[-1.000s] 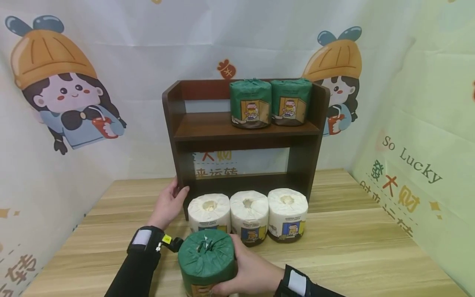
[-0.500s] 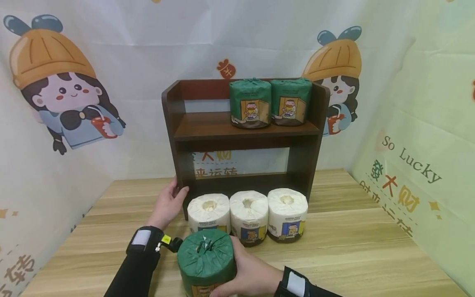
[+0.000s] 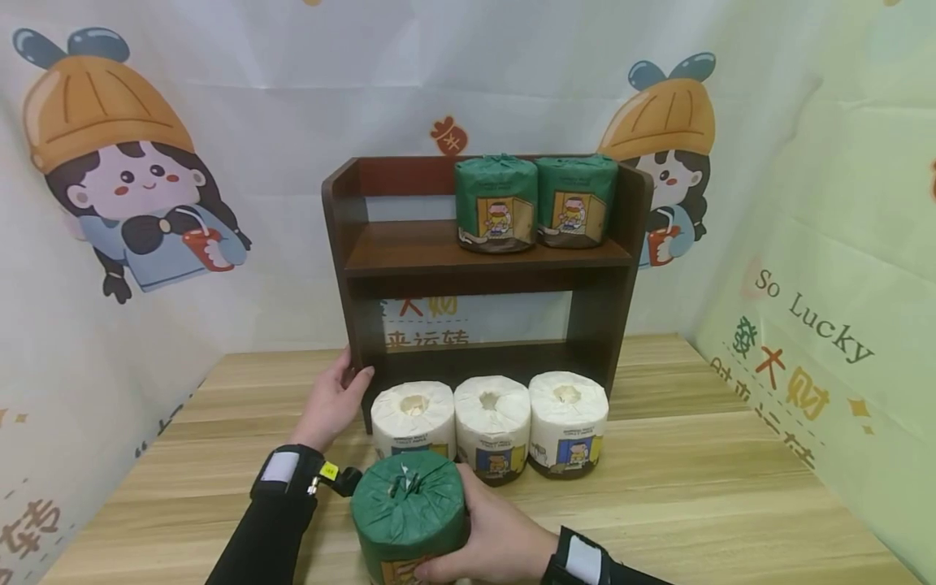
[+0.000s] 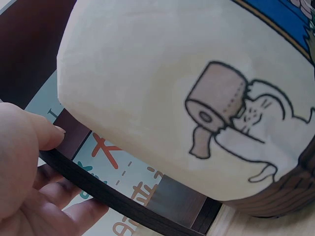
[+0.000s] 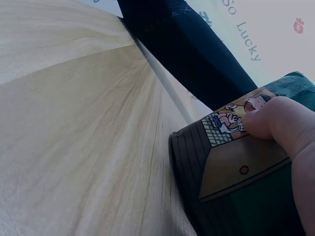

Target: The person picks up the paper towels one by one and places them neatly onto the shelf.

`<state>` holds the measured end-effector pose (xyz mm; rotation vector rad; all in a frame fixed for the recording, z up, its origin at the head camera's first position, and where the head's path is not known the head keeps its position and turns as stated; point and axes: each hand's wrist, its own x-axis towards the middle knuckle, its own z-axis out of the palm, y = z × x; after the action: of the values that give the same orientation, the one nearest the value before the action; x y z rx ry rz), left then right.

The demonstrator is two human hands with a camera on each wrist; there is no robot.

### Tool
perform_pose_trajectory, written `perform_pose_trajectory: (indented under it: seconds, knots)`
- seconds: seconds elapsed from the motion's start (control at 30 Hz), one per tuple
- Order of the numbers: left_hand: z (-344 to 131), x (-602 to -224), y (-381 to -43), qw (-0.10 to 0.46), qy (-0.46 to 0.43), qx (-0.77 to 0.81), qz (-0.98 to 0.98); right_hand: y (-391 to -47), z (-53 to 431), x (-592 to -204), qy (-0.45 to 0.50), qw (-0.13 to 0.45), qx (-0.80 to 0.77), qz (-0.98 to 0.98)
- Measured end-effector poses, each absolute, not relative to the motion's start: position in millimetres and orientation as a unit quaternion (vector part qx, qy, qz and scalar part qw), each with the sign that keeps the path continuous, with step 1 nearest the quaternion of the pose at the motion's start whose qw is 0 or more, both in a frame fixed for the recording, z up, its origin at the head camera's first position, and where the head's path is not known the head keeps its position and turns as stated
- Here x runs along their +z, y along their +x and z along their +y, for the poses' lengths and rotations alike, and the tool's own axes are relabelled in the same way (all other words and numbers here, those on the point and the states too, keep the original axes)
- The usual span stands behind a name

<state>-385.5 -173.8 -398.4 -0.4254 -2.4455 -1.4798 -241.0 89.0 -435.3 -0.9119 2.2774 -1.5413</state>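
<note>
My right hand (image 3: 497, 532) holds a green-wrapped toilet paper roll (image 3: 408, 508) at the table's near side, thumb on its front; the roll's bottom lies outside the head view. In the right wrist view the thumb presses on the roll's printed door picture (image 5: 241, 167). My left hand (image 3: 332, 402) grips the left side panel of a dark brown wooden shelf (image 3: 483, 258). Seen from the left wrist, the thumb and fingers (image 4: 86, 214) lie on opposite faces of that panel (image 4: 118, 199). Two green rolls (image 3: 497, 203) stand side by side on the upper shelf, toward its right end.
Three white-wrapped toilet paper rolls (image 3: 493, 418) stand in a row on the wooden table (image 3: 702, 487), in front of the shelf's lower level. A printed cloth backdrop (image 3: 285, 122) hangs behind and at both sides. One white roll (image 4: 147, 83) fills much of the left wrist view.
Both hands stay practically where they were, the right with the green roll. Only a very slight shift of the whole head view shows.
</note>
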Motion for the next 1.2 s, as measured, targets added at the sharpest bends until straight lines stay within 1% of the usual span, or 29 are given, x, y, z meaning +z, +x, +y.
perform_pose_trajectory:
  seconds: [0.43, 0.8, 1.2]
  knots:
    - [-173.9, -399.1, -384.9, 0.124, -0.134, -0.505, -0.843, -240.8, 90.9, -434.0, -0.319, 0.126, -0.545, 0.765]
    - [-173.3, -398.2, -384.9, 0.127, -0.142, -0.512, -0.838, -242.7, 92.0, -435.9, -0.325, 0.113, -0.538, 0.769]
    - [-173.5, -398.6, -386.0, 0.126, -0.147, -0.516, -0.835, -240.7, 92.1, -430.0, -0.338, 0.115, -0.548, 0.757]
